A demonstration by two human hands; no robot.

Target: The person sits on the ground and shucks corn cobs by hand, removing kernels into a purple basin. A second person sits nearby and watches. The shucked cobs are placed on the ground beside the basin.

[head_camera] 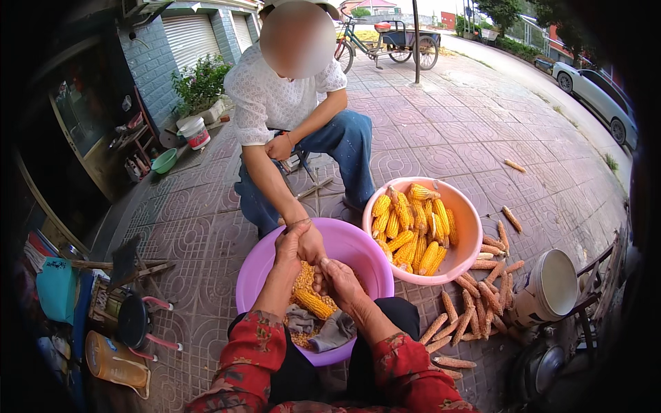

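My left hand (pixel 289 245) is closed around the wrist side of another person's hand (pixel 311 243), which reaches in from across the basin. The fingers of my right hand (pixel 341 283) pinch at the fingers of that same hand; the exact contact is partly hidden. Below our hands, a purple plastic basin (pixel 258 258) stands between my knees. Loose yellow corn kernels (pixel 304 273) lie in it, with an ear of corn (pixel 315 303) on top. Two crumpled grey cloth pieces, apparently gloves (pixel 334 331), rest at its near side.
A pink basin (pixel 467 219) holds several ears of corn (pixel 408 227). Stripped cobs (pixel 483 299) are heaped beside a white bucket (pixel 552 284). Facing me, a person (pixel 289 103) sits on a low folding stool. A small black stool (pixel 133 321) and an orange-brown plastic container (pixel 116 361) are at left.
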